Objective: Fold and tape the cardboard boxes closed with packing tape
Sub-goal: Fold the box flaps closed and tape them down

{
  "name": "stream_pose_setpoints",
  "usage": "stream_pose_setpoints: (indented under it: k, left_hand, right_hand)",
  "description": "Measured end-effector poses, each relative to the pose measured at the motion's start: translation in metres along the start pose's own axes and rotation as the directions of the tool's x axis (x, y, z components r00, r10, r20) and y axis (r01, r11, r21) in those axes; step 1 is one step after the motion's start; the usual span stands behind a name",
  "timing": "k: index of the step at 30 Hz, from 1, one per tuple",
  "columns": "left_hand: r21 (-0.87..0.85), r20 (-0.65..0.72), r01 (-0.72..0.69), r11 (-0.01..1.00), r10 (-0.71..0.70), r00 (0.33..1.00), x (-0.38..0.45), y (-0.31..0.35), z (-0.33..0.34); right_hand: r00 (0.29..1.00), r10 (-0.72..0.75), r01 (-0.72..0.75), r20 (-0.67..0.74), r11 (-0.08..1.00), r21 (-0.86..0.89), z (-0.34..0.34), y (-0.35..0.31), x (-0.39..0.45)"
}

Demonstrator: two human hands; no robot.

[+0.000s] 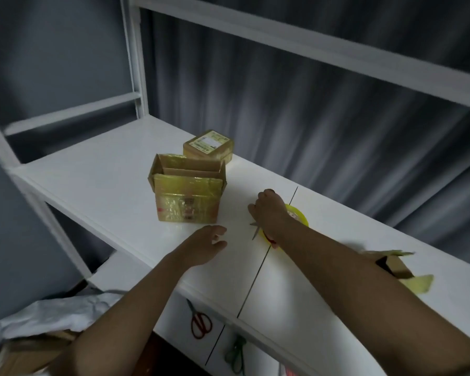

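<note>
While the right hand [269, 210] grips scissors [256, 231] over the tape roll [299, 216], presumably to cut tape, the left hand [208, 238] hovers loosely spread; the unsealed box [186, 194] stands just beyond it on the table [106, 169].

No legible text — label on small closed box [208, 144] and print on open box [187, 195] front both too blurred to read.
</note>
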State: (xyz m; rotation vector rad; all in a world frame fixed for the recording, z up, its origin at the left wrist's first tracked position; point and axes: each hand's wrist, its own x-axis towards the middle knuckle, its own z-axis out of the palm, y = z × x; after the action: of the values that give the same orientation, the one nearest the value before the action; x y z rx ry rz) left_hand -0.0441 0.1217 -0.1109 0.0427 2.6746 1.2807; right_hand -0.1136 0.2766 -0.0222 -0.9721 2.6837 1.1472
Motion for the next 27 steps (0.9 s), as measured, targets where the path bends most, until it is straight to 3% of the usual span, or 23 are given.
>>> stream_pose_setpoints:
  k: [4, 6, 8, 9, 11, 13, 14, 15, 18, 21, 23, 25, 26, 27]
  left_hand:
    - [0.006, -0.023, -0.004, 1.000, 0.004, 1.000, -0.002, -0.003, -0.004]
    - [0.021, -0.030, -0.010, 1.000, 0.011, 1.000, -0.004, -0.005, -0.006]
    - [0.038, -0.062, -0.010, 0.999, 0.012, 0.998, -0.006, -0.004, -0.006]
    - [0.048, -0.093, -0.006, 0.999, 0.011, 0.996, -0.006, -0.004, -0.007]
    - [0.078, -0.153, 0.018, 0.997, -0.006, 0.988, -0.008, -0.006, -0.012]
    - [0.113, -0.198, 0.019, 0.993, 0.003, 0.980, -0.010, -0.006, -0.021]
    - [0.124, -0.206, 0.000, 0.992, 0.026, 0.978, -0.011, -0.004, -0.026]
    - [0.137, -0.208, -0.034, 0.990, 0.062, 0.976, -0.014, 0.000, -0.030]
    - [0.148, -0.208, -0.146, 0.978, 0.175, 0.962, -0.022, 0.016, -0.038]
    - [0.084, -0.230, -0.184, 0.979, 0.199, 0.953, -0.028, 0.024, -0.044]
    - [0.037, -0.258, -0.168, 0.985, 0.172, 0.951, -0.030, 0.028, -0.047]
    - [0.002, -0.286, -0.180, 0.984, 0.173, 0.942, -0.034, 0.035, -0.050]
    - [-0.010, -0.298, -0.194, 0.981, 0.182, 0.937, -0.037, 0.039, -0.052]
    - [-0.023, -0.304, -0.205, 0.978, 0.189, 0.934, -0.039, 0.043, -0.055]
  right_hand:
    - [0.996, 0.049, -0.066, 0.071, 0.963, 0.262, -0.011, -0.005, -0.007]
    - [0.994, -0.008, -0.011, 0.108, 0.983, 0.181, -0.011, -0.008, -0.020]
    - [0.988, 0.010, -0.056, 0.154, 0.953, 0.298, 0.000, -0.014, -0.031]
    - [0.983, 0.074, -0.136, 0.167, 0.907, 0.399, 0.011, -0.023, -0.037]
    - [0.970, 0.242, -0.206, 0.016, 0.787, 0.581, 0.029, -0.030, -0.050]
    - [0.974, 0.192, -0.121, -0.116, 0.885, 0.450, 0.052, -0.037, -0.044]
    - [0.963, 0.244, -0.197, -0.118, 0.929, 0.312, 0.051, -0.038, -0.049]
    - [0.972, 0.237, -0.230, -0.011, 0.952, 0.203, 0.049, -0.041, -0.056]
    - [0.984, 0.143, -0.160, 0.103, 0.968, 0.191, 0.065, -0.046, -0.060]
    - [0.992, 0.120, -0.124, 0.034, 0.937, 0.327, 0.060, -0.044, -0.074]
    - [0.971, 0.222, -0.128, -0.089, 0.797, 0.590, 0.058, -0.036, -0.076]
    - [0.945, 0.305, -0.045, -0.115, 0.474, 0.880, 0.055, -0.030, -0.074]
    - [0.955, 0.281, 0.022, -0.099, 0.265, 0.964, 0.049, -0.033, -0.071]
    - [0.958, 0.258, 0.092, -0.129, 0.151, 0.984, 0.042, -0.041, -0.067]
